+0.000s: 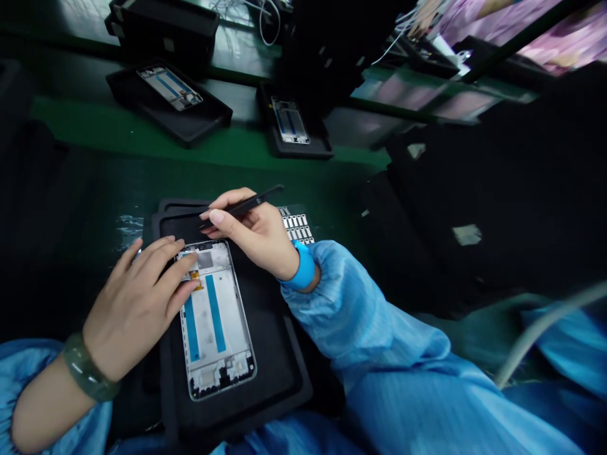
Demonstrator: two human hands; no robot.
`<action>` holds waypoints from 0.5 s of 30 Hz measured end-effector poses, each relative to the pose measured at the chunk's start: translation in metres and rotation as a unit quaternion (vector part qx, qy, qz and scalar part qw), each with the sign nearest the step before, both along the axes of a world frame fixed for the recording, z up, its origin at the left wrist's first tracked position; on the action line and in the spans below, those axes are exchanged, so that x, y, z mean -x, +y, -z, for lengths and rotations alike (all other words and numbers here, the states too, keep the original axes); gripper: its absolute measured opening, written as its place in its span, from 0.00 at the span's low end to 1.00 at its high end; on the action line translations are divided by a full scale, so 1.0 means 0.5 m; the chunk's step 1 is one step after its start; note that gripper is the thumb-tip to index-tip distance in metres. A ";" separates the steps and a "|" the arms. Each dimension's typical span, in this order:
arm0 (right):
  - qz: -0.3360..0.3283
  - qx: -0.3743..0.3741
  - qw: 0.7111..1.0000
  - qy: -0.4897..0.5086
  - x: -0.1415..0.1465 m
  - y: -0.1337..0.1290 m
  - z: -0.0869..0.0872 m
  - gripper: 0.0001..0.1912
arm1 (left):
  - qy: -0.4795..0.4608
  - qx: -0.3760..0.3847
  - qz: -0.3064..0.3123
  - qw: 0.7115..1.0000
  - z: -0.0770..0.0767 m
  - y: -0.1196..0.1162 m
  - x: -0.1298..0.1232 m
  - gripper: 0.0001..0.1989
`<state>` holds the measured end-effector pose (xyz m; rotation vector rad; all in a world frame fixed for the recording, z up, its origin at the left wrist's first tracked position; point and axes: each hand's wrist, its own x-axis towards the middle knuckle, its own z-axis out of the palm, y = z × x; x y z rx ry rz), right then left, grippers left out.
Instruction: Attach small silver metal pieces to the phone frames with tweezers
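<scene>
Phone frame lies flat in black tray, right under left hand. Left fingers sit narrow and together, pressing beside amber flex near frame's top edge. Right hand pinches black tweezers, tips just above frame's top corner, not touching. Looks like flex-seating step; next move calls for precise tip placement on flex. Frame has silver rim, blue strips. Metal parts strip sits beyond right fingers.
</scene>
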<state>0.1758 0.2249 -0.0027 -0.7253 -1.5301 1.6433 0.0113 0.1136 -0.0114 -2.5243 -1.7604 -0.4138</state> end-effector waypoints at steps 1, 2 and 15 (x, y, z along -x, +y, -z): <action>-0.011 -0.004 1.000 -0.007 0.001 0.002 0.002 0.10 | -0.002 0.000 -0.003 1.000 0.001 0.000 0.000 0.17; -0.022 -0.012 1.000 -0.015 0.002 0.004 0.005 0.11 | -0.003 0.002 -0.005 1.000 0.002 0.000 0.000 0.17; -0.051 -0.143 0.980 -0.128 -0.001 0.003 0.005 0.09 | -0.005 0.025 -0.018 1.000 0.002 -0.001 -0.002 0.19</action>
